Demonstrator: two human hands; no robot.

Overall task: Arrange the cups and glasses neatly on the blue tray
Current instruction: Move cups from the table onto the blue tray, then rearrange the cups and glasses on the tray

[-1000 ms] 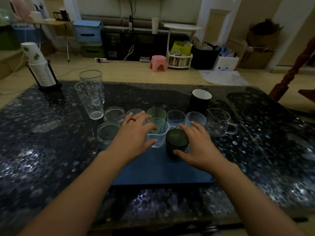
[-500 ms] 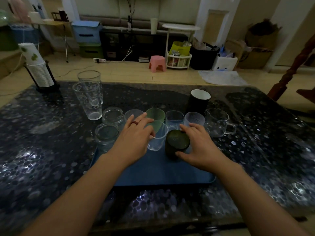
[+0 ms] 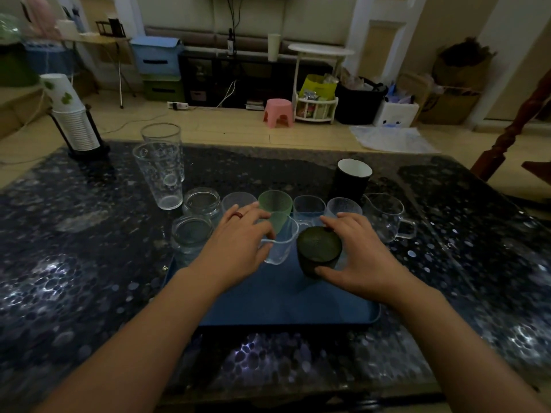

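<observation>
The blue tray (image 3: 286, 305) lies on the dark table in front of me. My left hand (image 3: 235, 248) grips a small clear glass (image 3: 281, 244) standing on the tray. My right hand (image 3: 357, 257) wraps around a dark green cup (image 3: 319, 251) just right of that glass. Behind them runs a row of small cups: a clear jar (image 3: 204, 202), a frosted cup (image 3: 235, 201), a green cup (image 3: 275, 204), a clear cup (image 3: 308, 207) and another frosted cup (image 3: 344, 207). A second jar (image 3: 190, 236) stands at the tray's left corner.
Two tall glasses (image 3: 161, 174) stand on the table at the back left. A black mug (image 3: 351, 180) and a glass pitcher with a handle (image 3: 387, 216) sit to the right of the row. A stack of paper cups in a holder (image 3: 74, 120) is at the far left corner.
Both hands have closed in a little on their cups; the clear glass and the dark green cup stay side by side. The view shifted slightly.
</observation>
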